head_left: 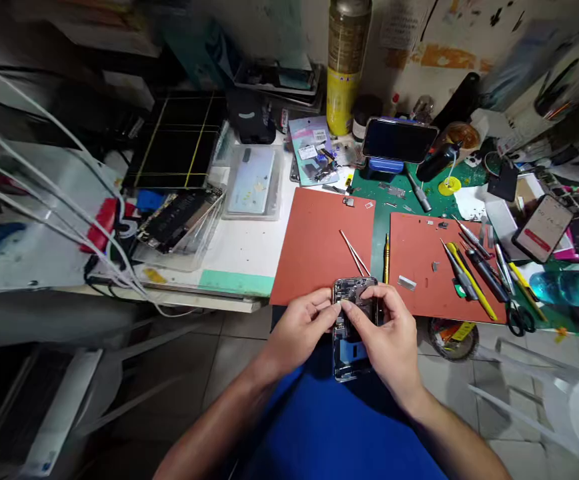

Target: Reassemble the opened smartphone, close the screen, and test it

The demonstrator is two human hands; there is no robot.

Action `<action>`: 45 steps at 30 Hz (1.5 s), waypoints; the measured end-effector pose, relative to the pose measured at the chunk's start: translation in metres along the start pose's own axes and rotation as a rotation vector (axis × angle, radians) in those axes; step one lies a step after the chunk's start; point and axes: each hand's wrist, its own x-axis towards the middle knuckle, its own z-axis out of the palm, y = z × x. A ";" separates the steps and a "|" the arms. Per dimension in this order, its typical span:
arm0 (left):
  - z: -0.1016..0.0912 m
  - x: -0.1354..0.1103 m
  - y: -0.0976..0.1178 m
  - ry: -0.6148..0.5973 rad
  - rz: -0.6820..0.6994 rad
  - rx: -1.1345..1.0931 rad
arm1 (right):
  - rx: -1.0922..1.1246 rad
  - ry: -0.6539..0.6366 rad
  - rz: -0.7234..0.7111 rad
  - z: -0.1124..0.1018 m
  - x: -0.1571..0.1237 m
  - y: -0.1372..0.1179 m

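Two hands: our left hand and right hand, each with its grip closed on an opened phone, thumbs nearly meeting over its upper half.
Phone: at the front edge of the table, probably held there for a close view.
White tweezers: on the red mat, likely kept within easy reach.
Hidden: whatever our thumbs cover; we cannot tell if they press a part.

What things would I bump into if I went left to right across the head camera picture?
Pale phone → left hand → opened phone → gold pen-shaped tool → black-handled scissors.
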 end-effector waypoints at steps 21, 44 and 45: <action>-0.001 -0.007 -0.001 -0.003 -0.025 0.062 | 0.022 -0.008 -0.021 0.003 0.000 -0.002; -0.006 -0.006 -0.010 0.025 -0.071 -0.078 | 0.024 -0.044 0.019 -0.004 -0.006 0.003; -0.006 -0.006 -0.010 0.026 -0.071 -0.083 | 0.033 -0.041 0.029 -0.005 -0.007 0.004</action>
